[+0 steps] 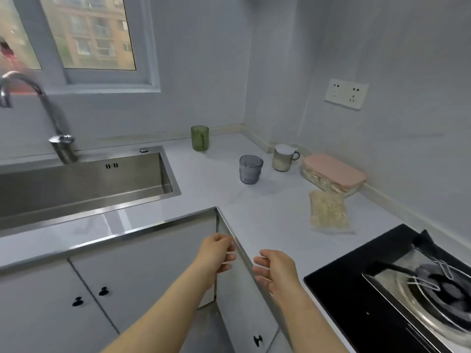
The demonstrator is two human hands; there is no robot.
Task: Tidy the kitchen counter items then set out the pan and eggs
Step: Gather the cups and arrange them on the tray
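Observation:
On the white counter [254, 215] stand a green cup [200, 138] near the back wall, a grey-blue ribbed cup [250, 169] in the middle and a beige mug [283, 157] in the corner. A container with a pink lid [334, 172] lies by the right wall, and a packet of dry noodles [328, 209] lies in front of it. My left hand [215, 253] and my right hand [276, 270] hang over the counter's inner corner edge with fingers loosely curled, holding nothing. No pan or eggs are in view.
A steel sink [84, 184] with a tall tap [48, 115] fills the left. A black gas hob [397, 284] with a burner sits at the lower right. Cabinet doors with black knobs [103, 291] are below the counter. A wall socket [346, 93] is on the right wall.

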